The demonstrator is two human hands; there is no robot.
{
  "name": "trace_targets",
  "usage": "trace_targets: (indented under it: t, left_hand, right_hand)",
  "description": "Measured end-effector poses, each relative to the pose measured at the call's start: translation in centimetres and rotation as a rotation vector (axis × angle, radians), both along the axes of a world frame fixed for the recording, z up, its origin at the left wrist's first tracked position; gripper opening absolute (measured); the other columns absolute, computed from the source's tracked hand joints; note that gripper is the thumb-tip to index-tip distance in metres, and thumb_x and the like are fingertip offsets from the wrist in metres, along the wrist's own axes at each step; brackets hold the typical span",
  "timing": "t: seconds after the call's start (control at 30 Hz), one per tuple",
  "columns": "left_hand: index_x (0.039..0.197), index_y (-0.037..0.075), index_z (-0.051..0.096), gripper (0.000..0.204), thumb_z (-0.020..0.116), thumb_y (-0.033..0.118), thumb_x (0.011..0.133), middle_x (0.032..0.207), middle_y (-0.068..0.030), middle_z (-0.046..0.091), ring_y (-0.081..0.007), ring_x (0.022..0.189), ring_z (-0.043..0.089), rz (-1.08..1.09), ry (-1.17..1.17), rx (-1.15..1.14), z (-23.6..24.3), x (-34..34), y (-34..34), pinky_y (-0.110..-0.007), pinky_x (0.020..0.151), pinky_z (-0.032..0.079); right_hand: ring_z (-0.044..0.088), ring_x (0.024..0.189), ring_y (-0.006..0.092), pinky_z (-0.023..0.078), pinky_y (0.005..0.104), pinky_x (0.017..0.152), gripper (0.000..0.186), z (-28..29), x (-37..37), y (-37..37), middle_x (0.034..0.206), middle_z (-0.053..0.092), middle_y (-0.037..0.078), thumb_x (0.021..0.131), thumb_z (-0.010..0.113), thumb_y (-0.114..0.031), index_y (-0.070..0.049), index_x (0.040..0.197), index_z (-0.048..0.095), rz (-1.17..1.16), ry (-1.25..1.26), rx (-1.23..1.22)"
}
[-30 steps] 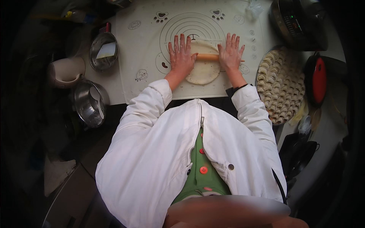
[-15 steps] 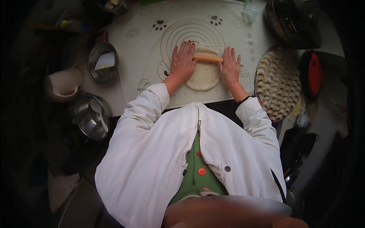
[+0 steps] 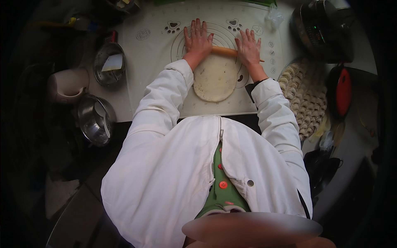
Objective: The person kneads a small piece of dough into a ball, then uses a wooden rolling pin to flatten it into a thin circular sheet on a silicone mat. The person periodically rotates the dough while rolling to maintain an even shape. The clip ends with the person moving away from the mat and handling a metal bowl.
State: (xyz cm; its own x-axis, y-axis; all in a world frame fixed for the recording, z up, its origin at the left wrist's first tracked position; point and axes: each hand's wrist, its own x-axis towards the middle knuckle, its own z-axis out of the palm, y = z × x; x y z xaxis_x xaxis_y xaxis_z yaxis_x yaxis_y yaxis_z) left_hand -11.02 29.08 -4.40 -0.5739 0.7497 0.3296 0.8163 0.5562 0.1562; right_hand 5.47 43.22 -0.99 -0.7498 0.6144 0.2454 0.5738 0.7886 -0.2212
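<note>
A wooden rolling pin (image 3: 224,51) lies crosswise over the far edge of an oval sheet of dough (image 3: 214,78). Both ends of the pin are under my palms: my left hand (image 3: 198,41) at the left and my right hand (image 3: 249,49) at the right, each with fingers stretched out and open. Below the hands the dough lies flat on the white printed mat (image 3: 161,49), its near part uncovered.
A round tray of dumplings (image 3: 307,99), a red pan (image 3: 343,91) and a black electric cooker (image 3: 316,33) stand right. Two steel bowls (image 3: 85,120) and a beige jug (image 3: 58,89) stand left. A crumpled plastic bag (image 3: 273,18) sits at the back.
My hands have pushed the rolling pin away from me toward the far edge of the dough, leaving more of the dough's near part uncovered.
</note>
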Motion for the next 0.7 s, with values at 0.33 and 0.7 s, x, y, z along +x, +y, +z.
trace_targets:
  t: [0.33,0.7]
  left_hand:
    - [0.148,0.006,0.033,0.057,0.039,0.037,0.100,0.155,-0.0150,0.030,-0.0285,0.144,0.027,-0.030,-0.320,0.010,5.1,0.9,-3.0,-0.056,0.116,0.009]
    - [0.148,0.001,0.029,0.090,0.071,0.041,0.079,0.157,-0.0184,0.021,-0.0329,0.147,0.018,0.101,-0.192,-0.124,3.5,18.9,-20.6,-0.060,0.114,0.015]
  right_hand:
    - [0.057,0.099,0.0224,0.042,0.0374,0.091,0.038,5.8,2.6,-1.9,0.101,0.062,0.000,0.078,0.072,-0.024,-0.016,0.115,0.065,0.469,0.009,-0.130]
    - [0.022,0.146,0.0283,0.015,0.0479,0.118,0.074,3.4,1.1,-7.3,0.156,0.027,0.010,0.089,0.051,-0.050,-0.014,0.150,0.029,0.919,-0.113,-0.088]
